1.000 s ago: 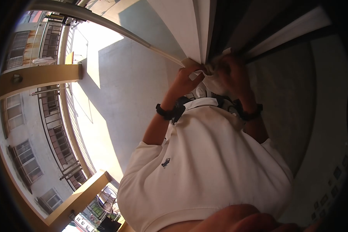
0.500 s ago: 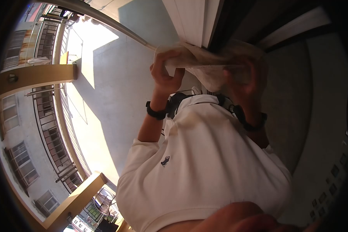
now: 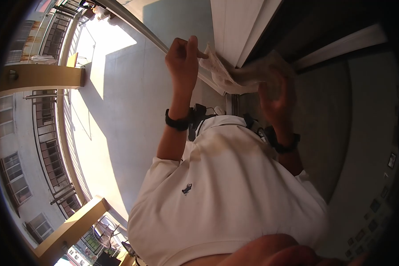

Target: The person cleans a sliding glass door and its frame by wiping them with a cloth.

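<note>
A thin whitish cloth [image 3: 228, 73] hangs between my two hands, in front of the white edge of a door or window frame [image 3: 235, 26]. My left hand [image 3: 181, 57] is closed, its fingers curled, with a fingertip at the cloth's left edge; the pinch itself is partly hidden. On the other side, my right hand [image 3: 277, 99] grips the cloth's right part with bent fingers, blurred and in shadow. A dark band is on each wrist.
A dark gap lies right of the white frame, with another pale frame bar [image 3: 341, 46] beyond it. A rail [image 3: 133, 22] runs at upper left. Sunlit floor [image 3: 106, 146], yellow beams [image 3: 44, 82] and a building with windows are further left.
My left hand has risen and turned, now at the cloth's edge rather than wrapped round it. The cloth has shifted and opened out, and my right hand sits slightly lower.
</note>
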A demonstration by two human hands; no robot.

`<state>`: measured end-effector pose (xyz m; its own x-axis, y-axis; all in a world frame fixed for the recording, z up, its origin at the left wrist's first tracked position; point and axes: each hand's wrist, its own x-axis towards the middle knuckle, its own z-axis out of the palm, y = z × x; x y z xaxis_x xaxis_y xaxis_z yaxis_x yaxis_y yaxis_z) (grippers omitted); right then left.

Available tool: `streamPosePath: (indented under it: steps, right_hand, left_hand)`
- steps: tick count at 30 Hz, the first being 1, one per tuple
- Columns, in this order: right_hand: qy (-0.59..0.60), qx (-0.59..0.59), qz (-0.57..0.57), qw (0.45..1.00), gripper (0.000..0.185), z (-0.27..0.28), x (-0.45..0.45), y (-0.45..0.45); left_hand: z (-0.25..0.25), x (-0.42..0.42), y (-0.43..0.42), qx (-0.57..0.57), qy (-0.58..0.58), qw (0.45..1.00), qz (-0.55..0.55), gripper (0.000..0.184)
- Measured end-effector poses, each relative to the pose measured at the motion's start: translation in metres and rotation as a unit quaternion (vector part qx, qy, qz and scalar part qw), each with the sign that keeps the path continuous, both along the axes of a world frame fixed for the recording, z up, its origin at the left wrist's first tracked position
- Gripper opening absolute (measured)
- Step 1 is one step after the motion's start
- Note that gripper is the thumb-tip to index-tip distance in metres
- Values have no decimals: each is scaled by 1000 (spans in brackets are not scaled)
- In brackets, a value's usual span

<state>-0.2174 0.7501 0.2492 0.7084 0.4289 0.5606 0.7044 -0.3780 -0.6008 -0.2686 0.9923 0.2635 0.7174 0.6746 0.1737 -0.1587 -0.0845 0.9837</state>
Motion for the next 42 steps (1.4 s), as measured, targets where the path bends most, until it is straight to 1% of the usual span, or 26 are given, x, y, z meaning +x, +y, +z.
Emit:
streamPosePath:
  steps: [2, 4, 6, 7, 8, 10, 11, 12, 14, 15, 17, 21, 24, 25, 26, 28, 29, 30, 31, 33, 34, 36, 38, 39, 41, 42]
  right_hand:
    - [-104, 70, -13, 992, 45, 32, -1, 2]
    - [-112, 80, -17, 990, 48, 42, 5, 18]
    - [-116, 92, -23, 989, 51, 38, 15, 29]
    - [-108, 67, -40, 991, 54, 28, 17, 31]
    - [-100, 41, -55, 993, 57, 17, 20, 33]
    - [-106, 47, -51, 992, 59, -19, 28, 36]
    - [-110, 50, -50, 991, 61, -35, 28, 35]
    - [-111, 52, -48, 991, 61, -45, 27, 34]
    - [-101, 63, -42, 992, 63, -60, 25, 33]
    - [-102, 64, -42, 992, 63, -66, 25, 31]
    - [-61, 35, -7, 997, 64, -79, 26, 27]
    - [1, 11, -2, 1000, 60, -91, 24, 18]
    - [5, -19, 21, 1000, 58, -69, 23, -7]
    - [-94, 7, -24, 995, 61, -47, 28, -19]
    - [-158, 23, -42, 986, 70, -15, 32, -17]
    - [-284, 54, -94, 953, 91, 49, 40, -14]
    - [-293, 5, -95, 951, 104, 74, 40, -15]
    - [-296, 3, -93, 951, 104, 93, 35, -9]
    - [-291, -78, -114, 947, 97, 110, 27, 1]
    - [-280, -160, -131, 937, 91, 113, 27, 6]
    - [-347, -183, -164, 905, 80, 108, 37, 7]
    - [-416, -207, -190, 865, 69, 109, 38, 8]
    - [-345, -310, -156, 872, 49, 117, 24, 8]
    - [-350, -314, -153, 869, 49, 112, 18, 6]
    - [-201, -354, -93, 909, 43, 81, 9, 1]
    - [-207, -358, -92, 906, 43, 70, 8, -1]
  left_hand:
    - [25, 1, -12, 28, -43, 999, -16, 20]
    - [36, -1, -29, 75, -99, 991, -56, 16]
    - [33, 3, -41, 136, -83, 986, -37, 14]
    - [24, 2, -44, 138, -63, 987, -49, 30]
    - [18, 3, -46, 139, -64, 987, -46, 30]
    - [9, 5, -46, 217, -76, 973, 3, 48]
    - [2, 5, -42, 238, -64, 969, -8, 69]
    - [3, 6, -41, 239, -65, 969, -6, 69]
    - [9, 8, -39, 310, -89, 947, 9, 84]
    - [14, 10, -39, 312, -91, 946, 10, 84]
    - [23, 14, -40, 321, -89, 943, -11, 98]
    - [26, 32, -54, 356, -69, 931, 36, 102]
    - [3, 51, -63, 295, -80, 948, 92, 102]
    - [-11, 59, -66, 246, -123, 956, 99, 100]
    - [-18, 63, -67, 196, -167, 961, 105, 98]
    - [-22, 65, -69, 208, -168, 956, 121, 96]
    - [-23, 66, -69, 221, -165, 951, 137, 95]
    - [-24, 67, -68, 218, -167, 952, 138, 95]
    - [-25, 67, -66, 208, -175, 954, 127, 95]
    - [-23, 61, -61, 195, -177, 958, 116, 94]
    - [-19, 57, -58, 201, -157, 961, 106, 95]
    - [-14, 53, -56, 200, -139, 965, 101, 95]
    - [-10, 52, -56, 223, -133, 960, 104, 94]
    - [-8, 50, -56, 217, -136, 961, 108, 94]
    - [-2, 48, -56, 245, -115, 957, 101, 94]
    - [-1, 48, -57, 240, -119, 958, 106, 94]
